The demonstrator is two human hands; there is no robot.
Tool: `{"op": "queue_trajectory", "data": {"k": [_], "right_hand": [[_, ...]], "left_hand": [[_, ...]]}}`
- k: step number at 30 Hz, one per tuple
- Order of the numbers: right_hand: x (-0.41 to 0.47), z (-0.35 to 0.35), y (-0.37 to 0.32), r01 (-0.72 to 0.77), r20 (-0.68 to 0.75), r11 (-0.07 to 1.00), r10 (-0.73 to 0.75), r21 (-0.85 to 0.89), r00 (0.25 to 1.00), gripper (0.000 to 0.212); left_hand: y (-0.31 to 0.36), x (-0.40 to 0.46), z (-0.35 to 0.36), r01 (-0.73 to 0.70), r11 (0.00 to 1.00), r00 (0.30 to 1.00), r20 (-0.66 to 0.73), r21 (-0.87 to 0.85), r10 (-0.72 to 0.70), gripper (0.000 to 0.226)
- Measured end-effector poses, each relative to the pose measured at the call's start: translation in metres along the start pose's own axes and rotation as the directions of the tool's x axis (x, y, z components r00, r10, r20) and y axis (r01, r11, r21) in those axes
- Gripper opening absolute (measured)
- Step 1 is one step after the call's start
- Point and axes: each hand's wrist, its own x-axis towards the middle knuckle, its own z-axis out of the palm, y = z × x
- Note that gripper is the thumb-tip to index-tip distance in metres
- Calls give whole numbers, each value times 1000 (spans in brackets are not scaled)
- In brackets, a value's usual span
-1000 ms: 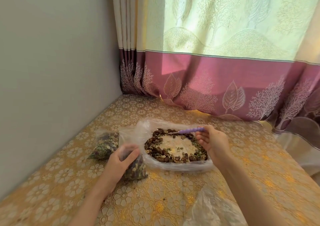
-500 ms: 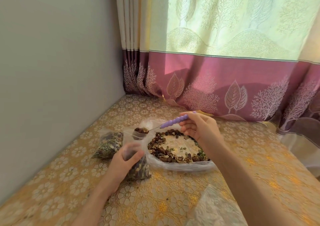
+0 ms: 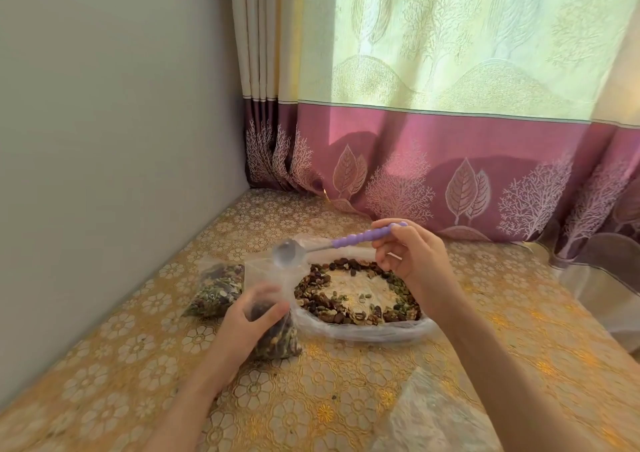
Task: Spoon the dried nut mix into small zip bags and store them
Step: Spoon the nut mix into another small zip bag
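Raised since a moment ago and emptied of its load, purple-handled spoon (image 3: 334, 245) tipped bowl-down over mouth of small zip bag (image 3: 273, 316), handle pinched in curled fingers of right hand (image 3: 408, 255). Left hand (image 3: 247, 323) wrapped around the part-filled bag, standing upright on gold floral bench (image 3: 311, 403). Just right of it, dried nut mix (image 3: 356, 294) ringed inside large clear plastic bag (image 3: 367, 330). Filled zip bag (image 3: 216, 290) lying near wall (image 3: 104, 139), left of both. Patterned curtain (image 3: 450, 122) behind.
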Motion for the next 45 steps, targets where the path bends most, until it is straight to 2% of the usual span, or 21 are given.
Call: {"op": "queue_trajectory", "data": {"k": [4, 7, 12, 17, 21, 29, 38, 45], "right_hand": [[1, -20, 10, -34, -214, 999, 32, -7, 976, 26], [-1, -36, 21, -41, -346, 977, -34, -208, 938, 26], [-3, -53, 30, -59, -382, 899, -124, -433, 916, 27], [-4, -60, 33, -102, -356, 835, -117, -541, 927, 29], [-5, -54, 37, -202, -368, 864, 21, -460, 929, 30], [-11, -30, 51, -338, -337, 928, 272, -157, 901, 36], [-13, -32, 52, -379, -382, 925, 345, -16, 857, 41], [-9, -39, 50, -376, -414, 926, 352, 25, 839, 23]], "left_hand": [[-1, 0, 0, -7, 1000, 1000, 2, 28, 7, 41], [-2, 0, 0, -6, 1000, 1000, 1, 27, 6, 42], [-3, 1, 0, -12, 1000, 1000, -8, 25, 13, 42], [-2, 1, 1, -17, 999, 1000, -9, 32, 17, 40], [-1, 1, 1, -13, 1000, 1000, -14, 25, 13, 38], [-2, 0, 0, 3, 1000, 1000, -11, 30, -2, 38], [-3, 1, 0, 19, 999, 1000, -18, 28, -19, 38], [-4, 1, 0, 29, 999, 999, -18, 25, -28, 39]]}}
